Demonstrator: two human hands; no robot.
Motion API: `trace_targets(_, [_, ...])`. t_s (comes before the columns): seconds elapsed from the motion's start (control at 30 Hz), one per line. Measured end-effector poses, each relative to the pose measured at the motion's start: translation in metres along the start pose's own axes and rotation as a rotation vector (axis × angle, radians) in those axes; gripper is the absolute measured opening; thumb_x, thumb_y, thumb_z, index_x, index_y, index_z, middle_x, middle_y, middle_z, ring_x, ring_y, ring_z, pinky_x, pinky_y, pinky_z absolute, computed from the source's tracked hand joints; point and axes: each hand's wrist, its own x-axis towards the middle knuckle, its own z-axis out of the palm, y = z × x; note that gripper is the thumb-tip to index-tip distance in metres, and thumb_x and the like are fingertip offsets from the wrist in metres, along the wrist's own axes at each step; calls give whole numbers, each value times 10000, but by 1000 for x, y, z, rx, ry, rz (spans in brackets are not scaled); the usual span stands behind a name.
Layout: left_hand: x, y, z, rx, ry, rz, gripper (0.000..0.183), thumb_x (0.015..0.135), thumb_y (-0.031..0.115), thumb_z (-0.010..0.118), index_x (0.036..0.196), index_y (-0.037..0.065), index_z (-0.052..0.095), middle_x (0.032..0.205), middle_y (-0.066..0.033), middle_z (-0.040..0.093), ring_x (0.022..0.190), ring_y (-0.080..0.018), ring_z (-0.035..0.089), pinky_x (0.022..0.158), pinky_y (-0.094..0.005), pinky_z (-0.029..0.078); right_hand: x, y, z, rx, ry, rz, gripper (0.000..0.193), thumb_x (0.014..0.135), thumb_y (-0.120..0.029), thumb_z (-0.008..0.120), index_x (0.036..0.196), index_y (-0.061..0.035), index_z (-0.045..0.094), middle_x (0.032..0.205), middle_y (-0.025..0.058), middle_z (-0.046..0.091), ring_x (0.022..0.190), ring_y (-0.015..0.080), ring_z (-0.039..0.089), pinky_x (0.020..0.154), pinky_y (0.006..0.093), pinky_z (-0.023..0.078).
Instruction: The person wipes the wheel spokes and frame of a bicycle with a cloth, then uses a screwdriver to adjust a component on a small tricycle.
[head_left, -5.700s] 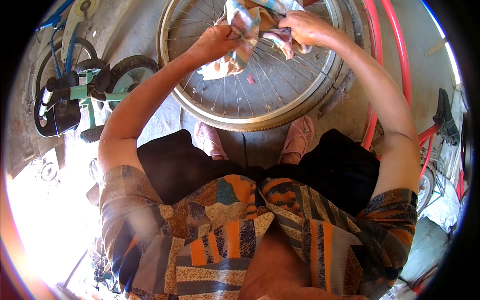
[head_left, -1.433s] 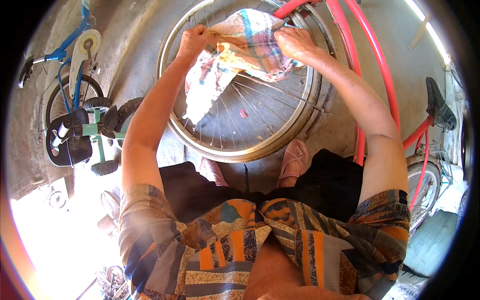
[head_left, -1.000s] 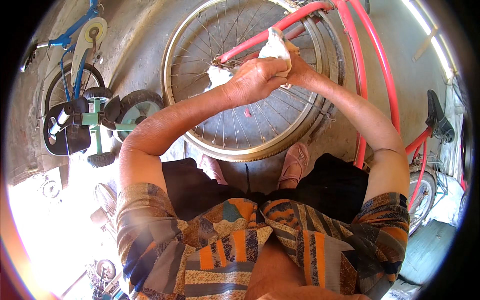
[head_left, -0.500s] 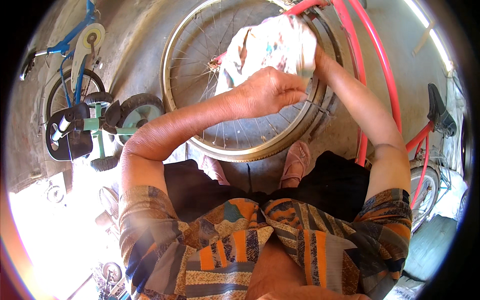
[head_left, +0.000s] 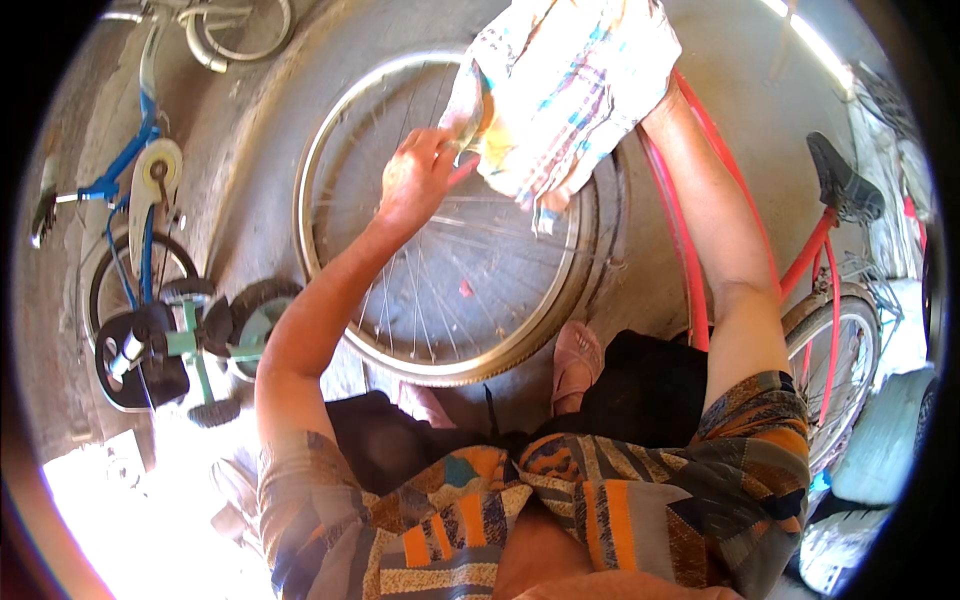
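A white cloth (head_left: 575,95) with coloured checks and stripes hangs spread out over the upper right part of a bicycle wheel (head_left: 480,375). My left hand (head_left: 412,180) is at the cloth's left edge, its fingers closed on the hanging fold there. On the other side, my right hand (head_left: 660,108) grips the cloth near its right edge; the fabric hides most of its fingers. The wheel has thin spokes and a pale rim, and it lies in front of my feet. Its hub is covered by the cloth.
A red bicycle frame (head_left: 690,270) runs along my right, with a black saddle (head_left: 845,180) and another wheel (head_left: 840,350) behind. To my left stand a green wheeled frame (head_left: 185,345) and a small blue bicycle (head_left: 125,175). My pink shoes (head_left: 578,355) are close to the wheel.
The cloth has moved up and right and is spread wider. My left hand has swung left to its edge. The wheel shows lower in view, with more of its spokes uncovered.
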Motion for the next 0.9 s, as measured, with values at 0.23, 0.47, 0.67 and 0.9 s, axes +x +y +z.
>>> trace_targets(0.23, [3,-30,27,227,-136,-9,331,876,258,597,1102,21,543,1050,-221,566,986,-400,556,829,-471,453,3,-59,-13,-28,214,-230,316,943,-230,450,1217,-78,488,1174,39,543,1070,150,512,915,287,409])
trace_targets(0.47, [4,-37,40,160,-174,-116,402,851,300,646,1106,27,497,1111,-221,474,961,-436,547,797,-502,465,12,-89,-17,-95,330,-327,313,942,-225,454,1215,-77,492,1174,39,547,1067,149,516,911,287,415])
trace_targets(0.67, [-1,-41,42,151,-166,-89,479,820,282,686,1179,51,468,1110,-198,460,979,-422,533,804,-475,455,36,-27,-20,-88,417,-236,310,942,-222,457,1213,-76,495,1173,39,550,1065,148,519,908,287,419])
trace_targets(0.9, [-1,-43,42,158,-155,-58,554,815,297,695,1228,14,458,1110,-206,466,991,-407,542,812,-473,457,37,61,-14,-54,510,-79,307,942,-218,461,1211,-75,499,1172,38,554,1062,147,523,904,286,425])
